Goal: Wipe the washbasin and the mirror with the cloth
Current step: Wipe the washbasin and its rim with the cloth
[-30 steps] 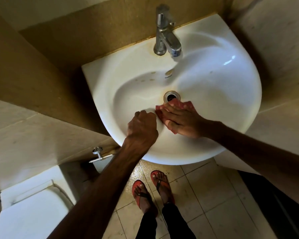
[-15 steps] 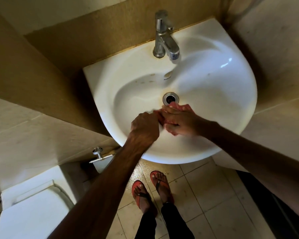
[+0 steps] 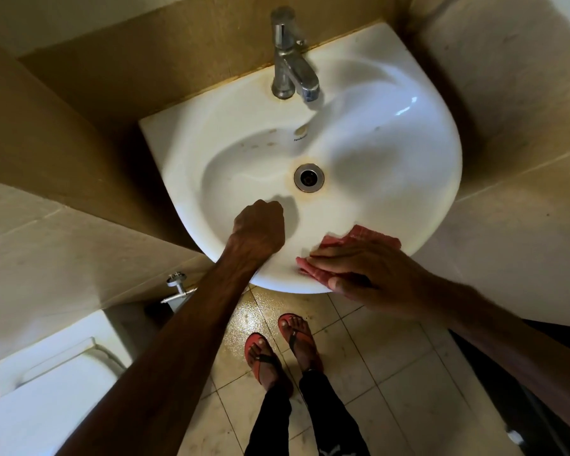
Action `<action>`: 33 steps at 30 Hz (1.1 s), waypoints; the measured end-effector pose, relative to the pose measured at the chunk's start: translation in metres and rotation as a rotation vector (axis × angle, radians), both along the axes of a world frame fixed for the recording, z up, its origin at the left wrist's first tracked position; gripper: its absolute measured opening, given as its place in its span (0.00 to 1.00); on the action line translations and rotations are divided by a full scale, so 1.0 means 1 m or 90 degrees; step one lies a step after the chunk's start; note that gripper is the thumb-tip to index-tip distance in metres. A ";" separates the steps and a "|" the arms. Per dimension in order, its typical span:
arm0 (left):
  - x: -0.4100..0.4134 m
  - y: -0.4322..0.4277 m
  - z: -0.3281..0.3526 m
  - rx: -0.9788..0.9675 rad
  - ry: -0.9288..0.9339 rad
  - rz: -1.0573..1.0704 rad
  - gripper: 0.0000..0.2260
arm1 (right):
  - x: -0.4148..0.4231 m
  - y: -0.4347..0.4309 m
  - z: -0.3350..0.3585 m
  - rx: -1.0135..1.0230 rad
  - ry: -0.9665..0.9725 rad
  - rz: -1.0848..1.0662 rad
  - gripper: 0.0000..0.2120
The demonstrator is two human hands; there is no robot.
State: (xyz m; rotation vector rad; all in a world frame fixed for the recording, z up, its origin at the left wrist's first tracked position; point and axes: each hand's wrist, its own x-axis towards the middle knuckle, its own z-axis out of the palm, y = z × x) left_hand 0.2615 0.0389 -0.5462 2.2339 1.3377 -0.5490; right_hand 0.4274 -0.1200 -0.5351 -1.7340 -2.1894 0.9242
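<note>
One washbasin [image 3: 392, 159], one tap [image 3: 292, 70] far, one drain [image 3: 309, 178]. One red cloth [image 3: 359, 236] on near-right rim; right hand [image 3: 369, 274] presses it, fingers straight. Left hand [image 3: 259, 228] fisted, holding nothing, near-left inside washbasin. Two red sandals [image 3: 260, 357] on floor [image 3: 392, 373].

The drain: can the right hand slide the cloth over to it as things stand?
Probably yes: only bare washbasin lies between the cloth under the right hand and the drain; the left hand sits off to the side.
</note>
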 end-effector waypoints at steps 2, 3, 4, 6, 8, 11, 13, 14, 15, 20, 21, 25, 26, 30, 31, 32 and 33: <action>0.001 -0.001 -0.001 0.003 0.001 -0.002 0.13 | -0.001 -0.021 -0.009 0.036 0.022 -0.012 0.24; 0.001 -0.001 -0.001 0.004 0.002 -0.004 0.13 | -0.002 -0.028 -0.013 0.060 0.021 -0.011 0.26; 0.002 -0.001 -0.002 0.008 0.003 -0.007 0.13 | -0.004 -0.031 -0.018 0.085 0.013 -0.005 0.28; 0.002 -0.002 -0.002 0.014 0.001 -0.016 0.12 | -0.011 -0.028 -0.022 0.142 -0.001 0.016 0.28; 0.003 -0.003 -0.003 0.015 -0.002 -0.023 0.12 | -0.026 -0.019 -0.025 0.205 -0.008 0.034 0.25; 0.005 -0.003 -0.004 0.018 0.006 -0.030 0.12 | -0.056 -0.012 -0.035 0.247 -0.004 0.022 0.27; 0.007 -0.004 -0.004 0.019 0.011 -0.039 0.12 | -0.070 -0.015 -0.045 0.259 -0.016 0.012 0.29; 0.008 -0.004 -0.004 0.018 0.014 -0.046 0.12 | -0.071 -0.017 -0.048 0.267 -0.021 0.013 0.30; 0.010 -0.005 -0.004 0.018 0.017 -0.053 0.12 | -0.071 -0.018 -0.051 0.276 -0.025 0.015 0.31; 0.014 -0.005 -0.006 0.019 0.046 -0.078 0.13 | -0.049 -0.025 -0.053 0.331 -0.037 0.045 0.32; 0.015 -0.004 -0.006 0.021 0.055 -0.080 0.13 | -0.039 -0.029 -0.053 0.344 -0.041 0.050 0.30; 0.018 -0.007 -0.004 0.033 0.074 -0.084 0.13 | 0.020 -0.048 -0.051 0.356 -0.080 0.027 0.21; 0.019 -0.008 -0.004 0.037 0.078 -0.083 0.13 | 0.032 -0.053 -0.049 0.345 -0.087 0.012 0.23; 0.022 -0.015 -0.005 0.058 0.085 -0.075 0.13 | 0.036 -0.056 -0.039 0.270 -0.071 -0.051 0.27; 0.022 -0.017 -0.006 0.058 0.084 -0.071 0.13 | 0.028 -0.053 -0.037 0.249 -0.053 -0.049 0.27; 0.023 -0.018 -0.007 0.057 0.083 -0.067 0.13 | 0.019 -0.049 -0.034 0.228 -0.038 -0.038 0.26; 0.023 -0.019 -0.007 0.056 0.084 -0.066 0.13 | 0.010 -0.045 -0.032 0.207 -0.032 -0.018 0.25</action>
